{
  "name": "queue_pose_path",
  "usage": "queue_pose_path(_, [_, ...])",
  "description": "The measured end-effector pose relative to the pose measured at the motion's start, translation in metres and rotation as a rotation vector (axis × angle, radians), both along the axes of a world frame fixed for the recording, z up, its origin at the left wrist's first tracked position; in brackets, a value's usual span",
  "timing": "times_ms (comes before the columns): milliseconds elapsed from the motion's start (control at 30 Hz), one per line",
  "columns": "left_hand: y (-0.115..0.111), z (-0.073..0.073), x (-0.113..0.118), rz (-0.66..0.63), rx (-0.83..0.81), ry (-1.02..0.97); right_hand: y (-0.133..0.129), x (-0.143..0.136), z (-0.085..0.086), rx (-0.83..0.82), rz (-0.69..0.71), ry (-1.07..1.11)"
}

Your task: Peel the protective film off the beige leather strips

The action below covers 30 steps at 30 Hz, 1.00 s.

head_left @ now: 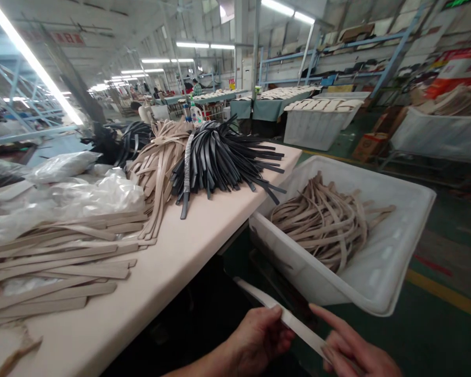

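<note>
Low in the view, my left hand [261, 334] pinches a pale beige strap [300, 328] between thumb and fingers near its middle. Its free end reaches up and left past that hand. My right hand [355, 348] closes its thumb and fingers on the lower right part of the same strap, with the index finger stretched out along it. Just beyond the hands stands a white plastic bin [410, 235] holding a tangled heap of beige straps [325, 220]. To the left, more beige straps [63, 267] lie flat on the table [172, 262].
A bundle of black straps [220, 157] and a beige bundle [160, 152] lie on the table's far part. Clear plastic bags [82, 193] sit at left. Behind are another white bin [314, 125], cardboard boxes [369, 146] and shelving [337, 50].
</note>
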<state>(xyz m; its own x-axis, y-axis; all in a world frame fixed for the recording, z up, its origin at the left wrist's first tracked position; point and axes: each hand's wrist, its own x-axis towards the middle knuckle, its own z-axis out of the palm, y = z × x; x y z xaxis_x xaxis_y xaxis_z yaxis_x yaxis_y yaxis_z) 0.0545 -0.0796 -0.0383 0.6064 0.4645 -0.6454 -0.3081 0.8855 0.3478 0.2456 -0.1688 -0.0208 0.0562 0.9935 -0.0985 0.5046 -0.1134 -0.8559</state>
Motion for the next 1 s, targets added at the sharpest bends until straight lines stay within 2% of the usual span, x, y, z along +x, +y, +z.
queue_pose_path(67, [0.0, -0.004, 0.0, 0.014, 0.021, -0.018, 0.026, -0.021, 0.003, -0.012, 0.018, -0.072])
queue_pose_path(167, [0.01, -0.009, -0.003, 0.121, 0.06, 0.02, 0.051, -0.042, 0.007, -0.052, 0.041, -0.068])
queue_pose_path(233, [0.023, -0.01, -0.009, 0.214, 0.063, 0.073, 0.052, -0.038, 0.012, -0.074, 0.043, -0.047])
queue_pose_path(333, [0.039, -0.008, -0.019, 0.308, 0.04, 0.137, 0.042, -0.017, 0.023, -0.095, 0.02, -0.085])
queue_pose_path(433, [0.042, -0.005, -0.021, 0.316, 0.044, 0.148, 0.043, -0.011, 0.03, -0.09, 0.014, -0.216])
queue_pose_path(533, [0.035, -0.006, -0.016, 0.295, 0.105, 0.074, 0.064, -0.033, 0.025, -0.049, 0.019, -0.319])
queue_pose_path(667, [0.037, -0.014, -0.014, 0.29, 0.122, 0.06, 0.093, -0.061, 0.016, -0.02, 0.069, -0.293])
queue_pose_path(733, [0.047, -0.018, -0.02, 0.331, 0.088, 0.103, 0.094, -0.059, 0.02, -0.026, 0.095, -0.259])
queue_pose_path(867, [0.068, -0.019, -0.034, 0.428, 0.059, 0.168, 0.074, -0.031, 0.039, -0.087, 0.109, -0.234])
queue_pose_path(1000, [0.065, -0.013, -0.033, 0.421, 0.048, 0.154, 0.069, -0.028, 0.046, -0.104, 0.077, -0.339])
